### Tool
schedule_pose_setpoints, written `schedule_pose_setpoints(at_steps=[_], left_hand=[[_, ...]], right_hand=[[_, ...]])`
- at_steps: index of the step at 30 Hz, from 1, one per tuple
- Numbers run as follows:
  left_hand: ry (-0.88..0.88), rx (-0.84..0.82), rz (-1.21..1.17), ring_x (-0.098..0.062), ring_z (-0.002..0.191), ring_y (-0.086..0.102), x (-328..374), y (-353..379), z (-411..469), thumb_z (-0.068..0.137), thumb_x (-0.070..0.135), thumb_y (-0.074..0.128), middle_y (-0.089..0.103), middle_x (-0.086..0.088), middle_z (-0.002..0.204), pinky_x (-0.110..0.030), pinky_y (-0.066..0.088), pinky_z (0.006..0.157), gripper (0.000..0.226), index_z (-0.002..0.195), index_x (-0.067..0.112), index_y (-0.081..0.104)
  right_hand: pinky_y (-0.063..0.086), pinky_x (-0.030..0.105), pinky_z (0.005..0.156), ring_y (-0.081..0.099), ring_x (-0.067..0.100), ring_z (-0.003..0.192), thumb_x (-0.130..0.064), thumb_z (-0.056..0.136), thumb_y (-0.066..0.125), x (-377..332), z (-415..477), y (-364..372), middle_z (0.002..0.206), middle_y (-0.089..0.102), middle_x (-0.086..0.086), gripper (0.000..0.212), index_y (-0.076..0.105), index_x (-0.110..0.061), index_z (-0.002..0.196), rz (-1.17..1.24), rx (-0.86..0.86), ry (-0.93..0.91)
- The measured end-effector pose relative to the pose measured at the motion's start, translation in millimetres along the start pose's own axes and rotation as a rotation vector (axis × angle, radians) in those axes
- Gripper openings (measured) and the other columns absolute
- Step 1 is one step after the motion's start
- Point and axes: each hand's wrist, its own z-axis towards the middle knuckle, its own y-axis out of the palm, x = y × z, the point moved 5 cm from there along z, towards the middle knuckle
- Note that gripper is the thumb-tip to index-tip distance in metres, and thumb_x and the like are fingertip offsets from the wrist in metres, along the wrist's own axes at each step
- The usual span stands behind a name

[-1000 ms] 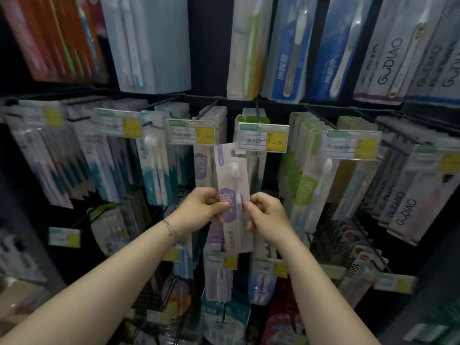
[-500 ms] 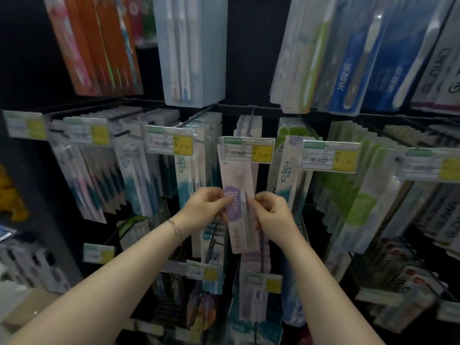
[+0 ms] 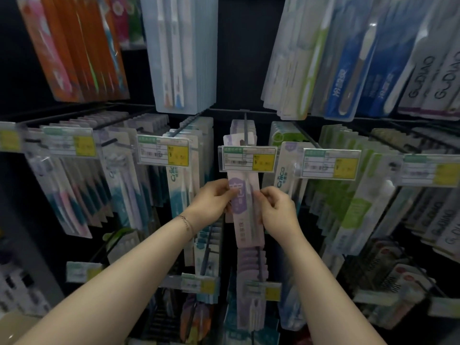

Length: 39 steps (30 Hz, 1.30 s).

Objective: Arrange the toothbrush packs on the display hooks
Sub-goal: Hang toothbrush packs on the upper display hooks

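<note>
Hanging at the centre of a dark retail display: one pale lilac toothbrush pack [image 3: 245,210], long and narrow, upright, its purple label patch between the two hands. Left hand [image 3: 212,199]: closed on the pack's left edge, thumb and fingers pinching it at label height; a thin chain bracelet [image 3: 186,223] sits on that wrist. Right hand [image 3: 277,211]: closed on the pack's right edge, just below the left hand's level, fingers curled round the card. Pack top rises behind a price tag [image 3: 247,159] with a yellow panel and reaches the display hook [image 3: 246,128], a dark wire peg with more lilac packs stacked behind on it; whether the held pack's hole is fully on the peg cannot be told. Below, on a lower peg: a further column of lilac packs [image 3: 251,265], partly blurred. Left neighbour: teal-and-white Crilca packs [image 3: 178,195] behind their own price tag. Right neighbour: green-and-white packs [image 3: 353,215], fanned out in a row. Upper row: orange packs [image 3: 82,48] at far left, pale blue twin-brush packs [image 3: 184,53] at centre, blue packs [image 3: 348,78] at right, and white packs lettered GUDIAO [image 3: 438,78] at far right.
</note>
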Motion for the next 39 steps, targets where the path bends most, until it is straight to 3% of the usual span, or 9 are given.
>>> schedule_pose_setpoints(at_steps=[8,17,21,26,30,32,35,37,39], left_hand=[[-0.013,0.153,0.146,-0.032,0.077,0.066,-2.7,-4.1,4.4,0.095,0.028,0.056,0.068,-0.015,0.078,-0.049,0.055,0.076,0.026,0.077,0.009,0.06],[-0.016,0.266,0.199,-0.01,0.08,0.061,-7.0,-5.9,-2.9,0.093,0.028,0.06,0.065,0.002,0.089,-0.02,0.05,0.069,0.016,0.101,0.014,0.062],[0.048,0.375,0.108,-0.002,0.074,0.054,-6.5,-9.3,-18.1,0.09,0.02,0.063,0.058,0.006,0.082,-0.004,0.042,0.059,0.01,0.097,0.015,0.057],[0.179,0.265,0.143,0.003,0.07,0.054,7.8,21.3,-19.0,0.091,0.016,0.06,0.06,0.009,0.079,-0.002,0.041,0.062,0.004,0.094,0.016,0.062],[0.175,0.138,0.197,-0.007,0.084,0.061,19.8,56.3,-10.3,0.095,0.024,0.056,0.061,0.005,0.106,-0.008,0.042,0.067,0.03,0.123,0.013,0.057],[0.146,0.14,0.138,-0.013,0.089,0.064,22.4,67.5,-5.5,0.096,0.026,0.054,0.06,0.002,0.114,-0.016,0.047,0.072,0.036,0.13,0.012,0.052],[0.11,0.129,0.078,-0.015,0.091,0.065,24.0,81.2,1.9,0.097,0.025,0.053,0.062,0.007,0.102,-0.025,0.052,0.078,0.021,0.117,0.02,0.055],[0.106,0.135,0.063,-0.012,0.08,0.064,26.7,85.6,5.5,0.098,0.024,0.052,0.06,0.013,0.085,-0.018,0.049,0.068,0.005,0.095,0.026,0.055],[0.116,0.163,0.048,-0.009,0.066,0.062,30.4,87.0,8.1,0.098,0.024,0.052,0.058,0.01,0.074,-0.012,0.043,0.055,0.019,0.079,0.026,0.052]], right_hand=[[0.052,0.032,0.057,0.061,0.012,0.057,-0.024,0.099,0.05,0.4,4.8,12.5,0.067,0.064,0.003,0.02,0.06,-0.015,0.084,0.002,-0.003,0.092],[0.05,0.017,0.053,0.063,0.008,0.062,-0.018,0.097,0.054,5.6,-5.2,12.5,0.079,0.065,0.0,0.008,0.061,-0.013,0.095,0.032,0.049,0.099],[0.052,0.027,0.06,0.066,0.019,0.07,-0.018,0.095,0.057,10.1,-23.9,-7.7,0.08,0.066,0.0,0.008,0.063,-0.015,0.09,-0.012,0.148,0.004],[0.056,0.047,0.065,0.064,0.025,0.07,-0.024,0.097,0.053,29.6,-37.8,-43.7,0.088,0.065,0.003,0.005,0.055,-0.025,0.101,-0.032,0.368,-0.009],[0.056,0.044,0.081,0.065,0.028,0.094,-0.034,0.098,0.049,39.3,-31.3,-55.5,0.123,0.058,0.002,0.037,0.044,-0.028,0.134,-0.045,0.349,0.02],[0.056,0.032,0.074,0.067,0.024,0.089,-0.032,0.099,0.048,42.2,-24.2,-57.9,0.128,0.053,-0.005,0.041,0.042,-0.024,0.139,-0.006,0.293,0.047],[0.046,0.01,0.056,0.064,0.011,0.064,-0.025,0.1,0.048,43.9,-14.5,-59.2,0.116,0.059,-0.001,0.035,0.047,-0.017,0.134,0.051,0.229,0.079],[0.044,0.008,0.054,0.061,0.004,0.056,-0.021,0.099,0.05,42.1,-11.2,-61.8,0.101,0.064,0.007,0.03,0.051,-0.014,0.128,0.098,0.231,0.075],[0.044,0.008,0.053,0.058,0.0,0.051,-0.019,0.099,0.052,41.5,-8.5,-65.8,0.09,0.065,0.008,0.026,0.054,-0.016,0.124,0.151,0.241,0.062]])
